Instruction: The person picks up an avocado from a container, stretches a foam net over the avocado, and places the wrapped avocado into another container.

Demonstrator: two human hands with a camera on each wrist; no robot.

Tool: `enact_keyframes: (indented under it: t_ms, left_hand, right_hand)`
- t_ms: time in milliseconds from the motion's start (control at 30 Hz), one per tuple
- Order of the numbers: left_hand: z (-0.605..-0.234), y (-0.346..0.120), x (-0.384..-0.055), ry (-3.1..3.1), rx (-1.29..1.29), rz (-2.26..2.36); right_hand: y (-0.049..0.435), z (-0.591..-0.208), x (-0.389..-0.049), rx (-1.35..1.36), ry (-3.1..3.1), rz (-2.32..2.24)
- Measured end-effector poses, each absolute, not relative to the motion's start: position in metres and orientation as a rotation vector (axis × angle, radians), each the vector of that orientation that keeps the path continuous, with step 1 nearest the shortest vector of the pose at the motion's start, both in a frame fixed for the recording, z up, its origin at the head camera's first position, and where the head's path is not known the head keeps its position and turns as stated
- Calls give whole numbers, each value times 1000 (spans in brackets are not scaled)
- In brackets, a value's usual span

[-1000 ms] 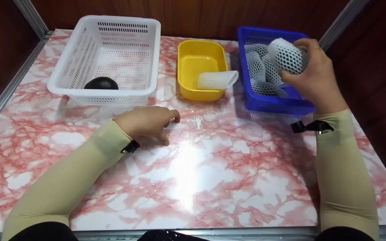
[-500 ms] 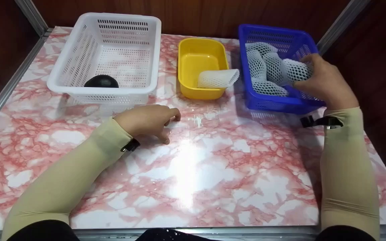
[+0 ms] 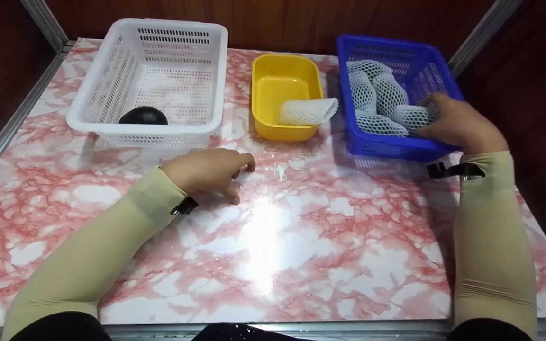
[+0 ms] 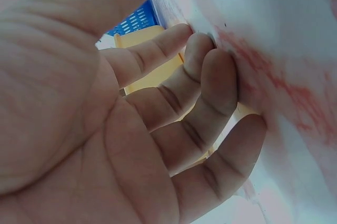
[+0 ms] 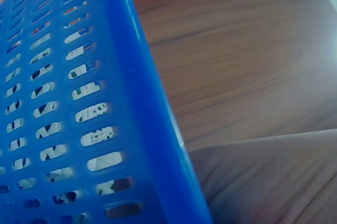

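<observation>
In the head view my right hand (image 3: 460, 123) reaches over the near right rim of the blue basket (image 3: 382, 148). Its thumb and fingers hold a dark oval fruit in a white foam net sleeve (image 3: 411, 117), low in the basket. Several other net-wrapped fruits (image 3: 389, 94) lie beside it. In the right wrist view the basket's slotted wall (image 5: 131, 77) covers most of the hand's work. My left hand (image 3: 206, 173) rests on the table, fingers loosely bent and holding nothing; the left wrist view shows its bare palm (image 4: 126, 145) and fingertips at the tabletop.
A white basket (image 3: 145, 128) at the back left holds one bare, dark, shiny oval fruit (image 3: 144, 115). Between the baskets stands a yellow tub (image 3: 286, 133), with an unfilled white foam net sleeve (image 3: 307, 112) lying over its near right rim. Wooden panels (image 3: 282, 23) border the marbled table.
My right hand has lowered the net-wrapped fruit from above the blue basket down into it, among the others. The left hand has stayed still on the table.
</observation>
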State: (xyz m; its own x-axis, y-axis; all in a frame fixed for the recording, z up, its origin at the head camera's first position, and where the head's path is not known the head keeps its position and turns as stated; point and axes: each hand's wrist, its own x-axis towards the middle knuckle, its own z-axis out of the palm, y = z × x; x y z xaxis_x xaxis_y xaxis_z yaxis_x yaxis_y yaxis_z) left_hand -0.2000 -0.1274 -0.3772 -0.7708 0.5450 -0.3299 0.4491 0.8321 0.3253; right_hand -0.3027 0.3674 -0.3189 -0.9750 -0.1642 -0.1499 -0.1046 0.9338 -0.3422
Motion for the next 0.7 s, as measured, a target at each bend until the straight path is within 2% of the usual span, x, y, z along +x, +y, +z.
enact_keyframes:
  t_ms: [700]
  left_hand:
    - [-380, -128, -200, 2609, 737, 324]
  right_hand:
    - [370, -327, -309, -321, 2780, -408]
